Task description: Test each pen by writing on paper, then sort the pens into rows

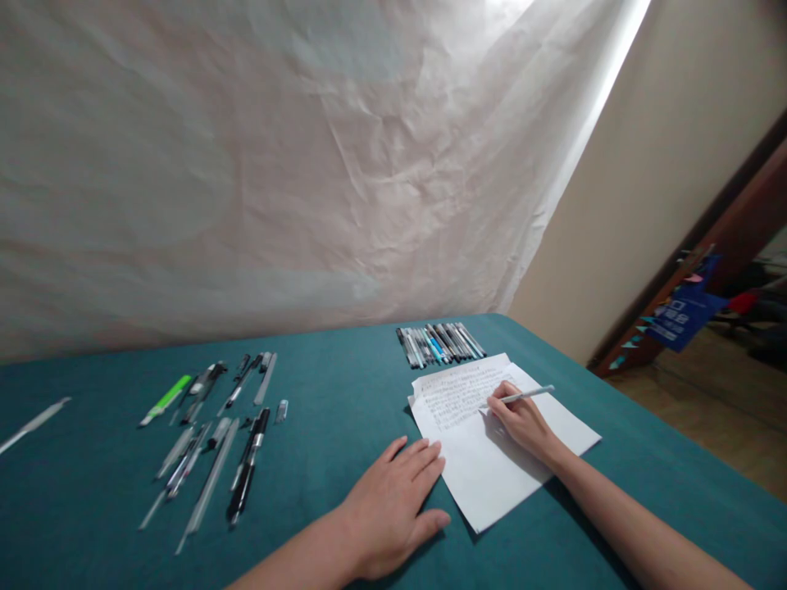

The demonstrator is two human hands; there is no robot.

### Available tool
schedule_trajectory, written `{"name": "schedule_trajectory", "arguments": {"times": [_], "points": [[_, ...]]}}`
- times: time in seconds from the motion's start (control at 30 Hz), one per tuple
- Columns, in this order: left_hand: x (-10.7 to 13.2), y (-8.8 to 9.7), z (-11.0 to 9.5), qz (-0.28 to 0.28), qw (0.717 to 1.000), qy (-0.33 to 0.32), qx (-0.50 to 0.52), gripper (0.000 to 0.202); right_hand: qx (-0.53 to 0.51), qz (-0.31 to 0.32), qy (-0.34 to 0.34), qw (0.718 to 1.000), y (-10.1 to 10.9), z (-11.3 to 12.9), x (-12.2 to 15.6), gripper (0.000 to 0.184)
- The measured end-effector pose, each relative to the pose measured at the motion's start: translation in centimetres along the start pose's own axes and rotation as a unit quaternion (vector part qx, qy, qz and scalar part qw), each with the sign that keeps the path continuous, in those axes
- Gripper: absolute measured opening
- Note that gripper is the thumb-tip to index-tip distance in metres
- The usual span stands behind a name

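A white sheet of paper (492, 467) with handwriting on its upper part lies on the teal tablecloth (332, 410). My right hand (522, 419) rests on the sheet, closed around a light grey pen (522, 396) whose tip touches the written lines. My left hand (393, 504) lies flat and open on the cloth, its fingertips at the paper's left edge.
A neat row of several pens (440, 342) lies just beyond the paper. Several more pens and markers (215, 434), one bright green (166, 399), are spread at the left. A crumpled white backdrop (276, 164) hangs behind. A doorway with a blue sign (682, 315) is at the right.
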State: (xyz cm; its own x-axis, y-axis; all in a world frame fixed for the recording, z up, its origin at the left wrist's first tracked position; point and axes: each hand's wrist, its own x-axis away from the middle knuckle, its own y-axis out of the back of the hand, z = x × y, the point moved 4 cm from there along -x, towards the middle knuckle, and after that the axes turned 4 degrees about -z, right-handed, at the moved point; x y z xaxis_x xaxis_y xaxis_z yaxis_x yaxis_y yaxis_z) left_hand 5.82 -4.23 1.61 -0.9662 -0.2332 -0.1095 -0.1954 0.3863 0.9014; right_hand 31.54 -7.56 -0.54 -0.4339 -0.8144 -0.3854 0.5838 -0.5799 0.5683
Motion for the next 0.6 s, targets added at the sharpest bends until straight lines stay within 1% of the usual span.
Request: {"name": "schedule_trajectory", "arguments": {"times": [0.1, 0.3, 0.6], "points": [[-0.02, 0.06, 0.0, -0.005, 1.0, 0.002, -0.001, 0.057, -0.005, 0.007, 0.008, 1.0, -0.09, 0.07, -0.02, 0.014], [-0.07, 0.28, -0.17, -0.001, 1.0, 0.003, 0.004, 0.057, -0.002, -0.005, 0.017, 1.0, -0.11, -0.1, -0.04, 0.014], [-0.11, 0.16, -0.16, 0.0, 1.0, 0.003, 0.001, 0.057, -0.01, 0.0, 0.028, 1.0, -0.12, 0.08, -0.01, 0.014]]}}
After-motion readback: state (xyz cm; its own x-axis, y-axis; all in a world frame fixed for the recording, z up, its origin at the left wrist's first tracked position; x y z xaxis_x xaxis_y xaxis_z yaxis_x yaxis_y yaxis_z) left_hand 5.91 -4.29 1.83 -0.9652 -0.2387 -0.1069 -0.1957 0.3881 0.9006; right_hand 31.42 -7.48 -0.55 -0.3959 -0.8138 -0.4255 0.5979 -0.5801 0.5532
